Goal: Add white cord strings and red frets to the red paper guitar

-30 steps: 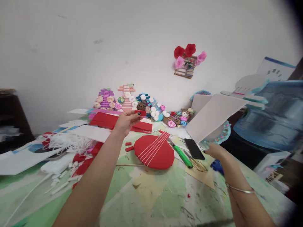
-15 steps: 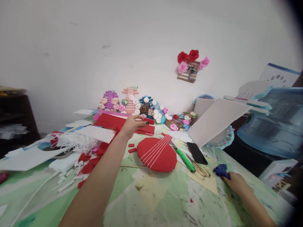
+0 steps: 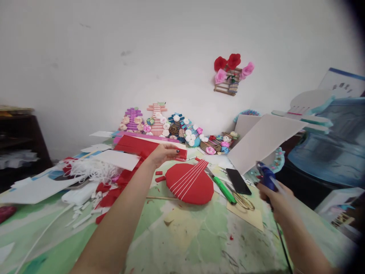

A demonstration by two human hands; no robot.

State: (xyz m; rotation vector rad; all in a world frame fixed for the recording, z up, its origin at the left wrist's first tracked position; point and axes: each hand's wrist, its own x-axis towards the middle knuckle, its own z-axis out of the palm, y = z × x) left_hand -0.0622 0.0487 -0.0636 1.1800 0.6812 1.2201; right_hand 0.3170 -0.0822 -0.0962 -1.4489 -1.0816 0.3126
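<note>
My right hand (image 3: 269,192) is wrapped around a blue glue gun (image 3: 267,178), raised over the table's right side with its nozzle pointing up and left. A dark cord trails down from it. My left hand (image 3: 164,155) reaches forward with thumb and fingers pinched at a small red piece (image 3: 182,153); the fingers partly hide it, and red strips lie just behind. In front of that hand lies a red, rounded lute-shaped body (image 3: 189,186) with white strings across it. Two small red pegs (image 3: 160,179) rest by its left edge.
A green-handled knife (image 3: 224,189), gold-handled scissors (image 3: 244,202) and a black phone (image 3: 238,181) lie right of the red body. White string (image 3: 92,170) and scraps cover the left. Decorated instrument crafts (image 3: 156,121) lean along the wall. Grey boards (image 3: 265,139) stand back right.
My right hand has lifted the blue glue gun off the table, upward and slightly left, tilting its nozzle up. My left hand has dipped slightly, still pinched at the red piece.
</note>
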